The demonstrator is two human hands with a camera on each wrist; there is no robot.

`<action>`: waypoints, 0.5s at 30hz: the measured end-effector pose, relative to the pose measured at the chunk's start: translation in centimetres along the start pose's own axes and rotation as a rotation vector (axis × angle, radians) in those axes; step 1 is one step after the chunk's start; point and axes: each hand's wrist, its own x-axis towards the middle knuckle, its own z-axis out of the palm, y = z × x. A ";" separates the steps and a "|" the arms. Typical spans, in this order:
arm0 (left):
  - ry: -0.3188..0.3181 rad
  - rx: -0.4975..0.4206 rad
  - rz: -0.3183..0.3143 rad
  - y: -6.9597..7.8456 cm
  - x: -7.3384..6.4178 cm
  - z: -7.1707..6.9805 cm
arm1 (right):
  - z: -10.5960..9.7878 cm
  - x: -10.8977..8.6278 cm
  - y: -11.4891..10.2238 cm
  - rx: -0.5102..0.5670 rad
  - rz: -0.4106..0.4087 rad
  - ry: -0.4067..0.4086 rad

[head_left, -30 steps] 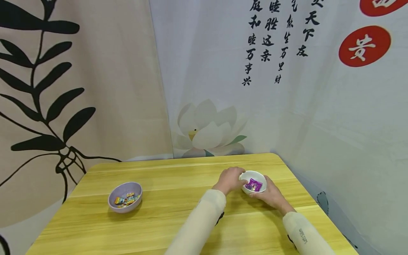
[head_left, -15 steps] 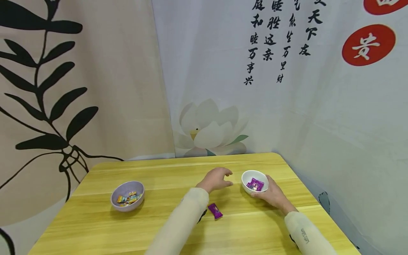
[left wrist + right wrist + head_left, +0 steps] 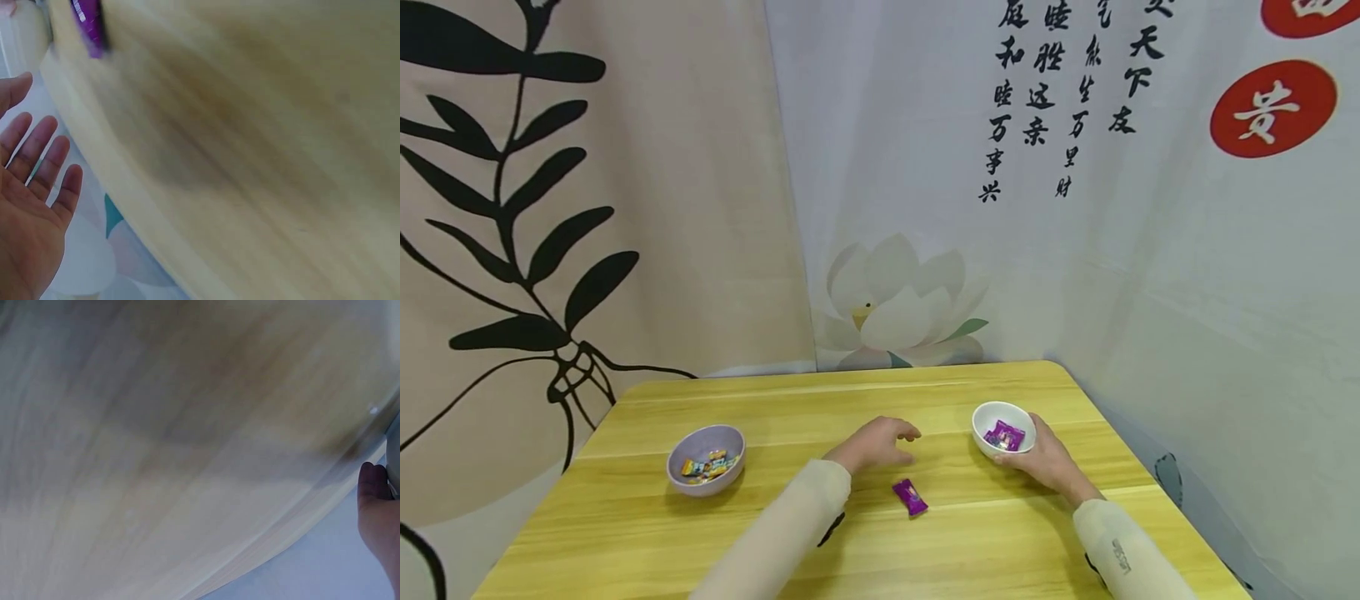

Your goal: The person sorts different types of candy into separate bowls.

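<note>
My right hand (image 3: 1045, 458) grips the side of a white bowl (image 3: 987, 450) with purple-wrapped candies (image 3: 1004, 435) in it, on the right of the table in the head view. In the right wrist view that hand (image 3: 378, 512) shows at the right edge against a sliver of the bowl. My left hand (image 3: 876, 444) hovers over the middle of the table, fingers relaxed and holding nothing; the left wrist view shows its palm (image 3: 28, 219) and spread fingers. A single purple-wrapped candy (image 3: 910, 497) lies on the table just in front of it, between the two forearms.
A lilac bowl (image 3: 706, 487) with several yellow and orange wrapped candies (image 3: 709, 467) stands on the left of the wooden table (image 3: 625, 533). Behind the table hangs a printed cloth (image 3: 910, 167) with a flower and dark writing.
My left hand has let go of the white bowl's rim and moved left. The loose purple candy, hidden behind the left arm at first, now shows. My right hand keeps holding the bowl.
</note>
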 end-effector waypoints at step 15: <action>-0.052 -0.018 0.073 -1.4 -3.1 2.5 | 0.1 -0.1 -0.1 -0.017 0.022 -0.008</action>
